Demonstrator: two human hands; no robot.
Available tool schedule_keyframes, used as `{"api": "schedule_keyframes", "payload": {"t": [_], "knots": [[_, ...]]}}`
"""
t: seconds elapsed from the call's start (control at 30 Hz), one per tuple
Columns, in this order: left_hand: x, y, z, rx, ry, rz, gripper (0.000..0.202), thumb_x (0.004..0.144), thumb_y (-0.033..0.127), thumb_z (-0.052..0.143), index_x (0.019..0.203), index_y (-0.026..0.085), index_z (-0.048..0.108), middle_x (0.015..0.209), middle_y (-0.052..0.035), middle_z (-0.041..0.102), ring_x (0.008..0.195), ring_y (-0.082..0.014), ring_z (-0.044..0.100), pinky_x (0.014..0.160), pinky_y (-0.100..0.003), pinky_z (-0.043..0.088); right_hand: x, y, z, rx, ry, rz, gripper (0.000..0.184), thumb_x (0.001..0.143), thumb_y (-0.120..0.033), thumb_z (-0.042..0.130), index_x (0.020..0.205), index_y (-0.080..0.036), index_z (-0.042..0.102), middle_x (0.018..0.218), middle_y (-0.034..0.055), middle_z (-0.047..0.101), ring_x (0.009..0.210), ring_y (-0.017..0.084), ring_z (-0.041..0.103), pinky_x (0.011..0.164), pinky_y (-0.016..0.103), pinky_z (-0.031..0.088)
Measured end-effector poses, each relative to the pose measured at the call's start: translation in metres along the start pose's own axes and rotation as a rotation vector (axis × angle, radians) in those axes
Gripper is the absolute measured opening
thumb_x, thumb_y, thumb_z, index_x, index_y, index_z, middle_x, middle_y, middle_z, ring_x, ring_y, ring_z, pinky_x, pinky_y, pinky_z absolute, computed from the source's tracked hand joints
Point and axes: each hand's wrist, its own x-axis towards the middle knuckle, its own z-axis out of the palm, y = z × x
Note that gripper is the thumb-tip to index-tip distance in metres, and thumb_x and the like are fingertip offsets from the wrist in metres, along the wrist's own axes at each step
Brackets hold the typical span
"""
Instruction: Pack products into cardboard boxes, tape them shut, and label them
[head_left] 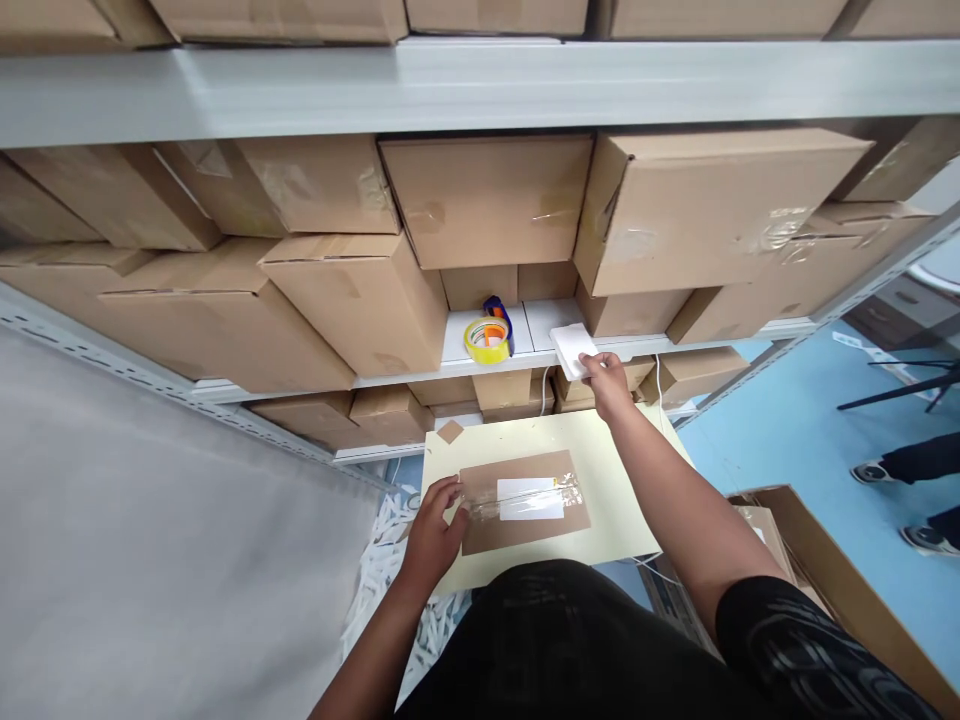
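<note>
A flat cardboard box lies on the pale yellow table in front of me. Clear tape runs across its top, over a white label. At the box's left edge is my left hand, fingers loosely curved and apart, the fingertips and thumb against the cardboard. Farther off to the right, my right hand pinches the near corner of a stack of white labels at the front edge of the shelf. Left of that stack, a tape dispenser with a yellow tape roll sits on the same shelf.
Cardboard boxes fill the metal shelves ahead. A cardboard scrap lies on the table's far left corner. White paper strips are heaped at the left. A large open carton stands right; another person's legs show beyond.
</note>
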Motion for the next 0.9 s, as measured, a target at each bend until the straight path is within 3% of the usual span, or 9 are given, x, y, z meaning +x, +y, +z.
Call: {"api": "schedule_keyframes", "payload": {"t": [0.1,0.33,0.47,0.57,0.7,0.8,0.9], "knots": [[0.005,0.011,0.005,0.011,-0.029,0.022,0.031,0.096,0.038,0.054,0.120,0.023,0.066,0.134,-0.0113,0.062,0.119,-0.0268,0.064,0.105,-0.045,0.054,0.002,-0.001,0.003,0.346,0.015,0.197,0.034,0.080,-0.035,0.067,0.088,-0.028,0.035,0.088,-0.0042,0.057,0.074,0.013,0.060,0.063,0.024,0.056],[0.005,0.014,0.006,0.024,-0.057,0.055,0.029,0.097,0.037,0.054,0.118,0.022,0.066,0.132,-0.0120,0.063,0.120,-0.0267,0.063,0.105,-0.045,0.054,0.007,-0.009,0.003,0.467,-0.085,0.326,0.016,0.078,-0.020,0.065,0.086,-0.022,0.052,0.076,-0.0011,0.063,0.065,0.013,0.062,0.050,0.022,0.055],[0.008,0.015,0.005,0.029,-0.074,0.058,0.027,0.098,0.036,0.054,0.118,0.022,0.067,0.129,-0.0108,0.064,0.118,-0.0256,0.064,0.102,-0.044,0.056,-0.007,0.008,-0.024,0.515,-0.069,0.317,0.017,0.072,-0.019,0.067,0.087,-0.021,0.060,0.080,-0.0011,0.066,0.064,0.011,0.060,0.048,0.019,0.051],[0.014,0.019,0.009,0.023,-0.078,0.085,0.025,0.098,0.034,0.055,0.115,0.022,0.067,0.127,-0.0098,0.066,0.116,-0.0245,0.065,0.098,-0.042,0.057,-0.029,0.049,-0.064,0.486,-0.049,0.294,0.024,0.067,-0.023,0.069,0.091,-0.020,0.065,0.084,-0.0001,0.068,0.066,0.012,0.060,0.049,0.019,0.050],[0.025,0.027,0.021,0.024,-0.086,0.103,0.021,0.098,0.033,0.056,0.112,0.022,0.068,0.125,-0.0088,0.068,0.116,-0.0241,0.066,0.098,-0.041,0.058,-0.059,0.127,-0.106,0.209,-0.058,0.351,0.028,0.067,-0.033,0.067,0.091,-0.020,0.068,0.085,0.0022,0.070,0.072,0.014,0.062,0.054,0.022,0.051],[0.032,0.035,0.034,0.057,-0.137,0.106,0.022,0.098,0.033,0.056,0.114,0.023,0.067,0.125,-0.0089,0.068,0.116,-0.0241,0.066,0.099,-0.041,0.057,-0.066,0.179,-0.109,0.068,-0.079,0.435,0.025,0.066,-0.034,0.065,0.086,-0.019,0.066,0.084,0.0039,0.069,0.072,0.016,0.062,0.057,0.025,0.053],[0.036,0.045,0.046,0.087,-0.189,0.110,0.023,0.099,0.032,0.055,0.117,0.023,0.067,0.126,-0.0093,0.068,0.113,-0.0232,0.067,0.097,-0.040,0.059,-0.060,0.214,-0.094,-0.041,-0.108,0.481,0.022,0.070,-0.031,0.061,0.087,-0.019,0.065,0.081,0.0037,0.068,0.073,0.017,0.063,0.060,0.026,0.054]]}}
